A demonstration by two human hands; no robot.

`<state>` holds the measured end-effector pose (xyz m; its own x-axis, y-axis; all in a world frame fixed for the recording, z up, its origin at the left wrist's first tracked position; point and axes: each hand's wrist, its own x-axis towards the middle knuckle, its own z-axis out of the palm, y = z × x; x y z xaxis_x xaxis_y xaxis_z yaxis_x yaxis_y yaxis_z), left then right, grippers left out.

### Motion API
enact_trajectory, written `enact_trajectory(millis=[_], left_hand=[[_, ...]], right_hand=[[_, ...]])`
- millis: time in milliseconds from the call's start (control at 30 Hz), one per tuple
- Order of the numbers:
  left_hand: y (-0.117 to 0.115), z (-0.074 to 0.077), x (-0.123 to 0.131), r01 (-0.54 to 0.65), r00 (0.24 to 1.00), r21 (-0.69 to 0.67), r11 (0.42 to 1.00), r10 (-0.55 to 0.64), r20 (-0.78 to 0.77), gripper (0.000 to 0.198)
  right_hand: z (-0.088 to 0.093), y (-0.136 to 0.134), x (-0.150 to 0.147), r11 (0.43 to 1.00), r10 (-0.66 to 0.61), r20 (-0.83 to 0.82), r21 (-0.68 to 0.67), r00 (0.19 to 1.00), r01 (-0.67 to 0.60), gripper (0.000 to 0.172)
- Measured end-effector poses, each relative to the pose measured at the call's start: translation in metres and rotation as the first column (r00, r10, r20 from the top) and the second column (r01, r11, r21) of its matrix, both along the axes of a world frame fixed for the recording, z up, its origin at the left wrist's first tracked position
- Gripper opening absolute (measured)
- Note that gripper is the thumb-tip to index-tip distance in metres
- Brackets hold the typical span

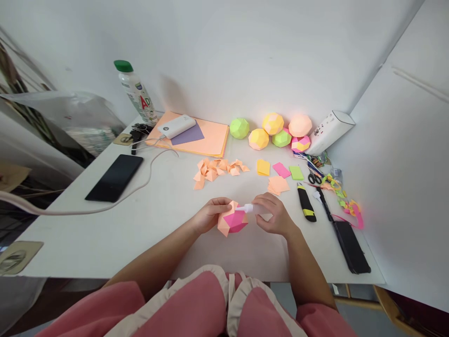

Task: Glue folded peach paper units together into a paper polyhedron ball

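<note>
The left grip [212,215] pinches the folded pink-and-peach paper piece [235,221] at its upper left edge, above the near part of the bench [171,192], while the right grip [275,216] is wrapped around a white nozzle bottle [258,209] whose tip lies at the piece's top; actual contact cannot be confirmed. The piece is judged very light, crisp at its folds but easily crushed, and best held lightly by an outer edge. The bottle appears light and squeezable, best held around its body, behind the nozzle.
</note>
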<state>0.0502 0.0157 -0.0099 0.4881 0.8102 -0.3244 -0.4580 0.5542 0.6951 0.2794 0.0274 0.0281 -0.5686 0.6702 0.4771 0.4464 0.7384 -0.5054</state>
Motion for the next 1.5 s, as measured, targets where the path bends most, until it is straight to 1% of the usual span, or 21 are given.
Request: enact_trajectory(millis=[167, 333, 500, 633, 800, 967, 1133, 1367, 1500], left_hand=[[0.0002, -0.0003, 0.0, 0.005, 1.0, -0.007, 1.0, -0.005, -0.002, 0.014], [0.0003, -0.0004, 0.0003, 0.006, 1.0, -0.016, 1.0, -0.006, -0.017, 0.015], [0.0013, -0.0022, 0.0003, 0.002, 1.0, -0.028, 1.0, -0.002, -0.015, 0.015], [0.0016, -0.0036, 0.0005, 0.011, 1.0, -0.039, 0.999, -0.012, -0.007, 0.016], [0.0011, -0.0041, 0.0001, 0.005, 1.0, -0.043, 0.999, -0.005, -0.006, 0.017], [0.0, -0.0023, 0.0001, 0.017, 1.0, -0.035, 0.999, -0.016, 0.009, 0.016], [-0.0003, -0.0013, 0.0003, 0.031, 0.999, -0.02, 0.999, -0.031, 0.023, 0.014], [0.0012, 0.0003, -0.0002, 0.013, 1.0, -0.034, 0.999, -0.012, 0.011, 0.015], [0.001, 0.0012, 0.0003, 0.024, 1.0, -0.037, 0.999, -0.024, 0.004, 0.015]], right_hand=[[-0.0017, 0.0013, 0.0005, 0.998, -0.049, -0.021, 0.026, 0.999, 0.049, 0.04], [-0.0017, 0.0017, 0.0004, 1.0, 0.001, -0.019, 0.031, 1.0, -0.001, 0.04], [-0.0025, 0.0021, -0.001, 0.997, -0.061, -0.024, 0.041, 0.998, 0.062, 0.038], [-0.0039, 0.0024, -0.0013, 0.998, -0.024, -0.028, 0.05, 0.999, 0.025, 0.04], [-0.0048, 0.002, -0.0019, 0.995, -0.07, -0.037, 0.063, 0.997, 0.073, 0.04], [-0.0037, 0.002, -0.001, 0.999, 0.005, -0.038, 0.053, 0.999, -0.003, 0.041], [-0.0037, 0.0023, 0.0001, 0.999, 0.024, -0.018, 0.047, 1.0, -0.023, 0.04], [-0.0028, 0.0023, -0.001, 0.997, -0.026, -0.012, 0.068, 1.0, 0.026, 0.039], [-0.0045, 0.003, -0.0004, 0.996, -0.045, -0.006, 0.074, 0.999, 0.046, 0.039]])
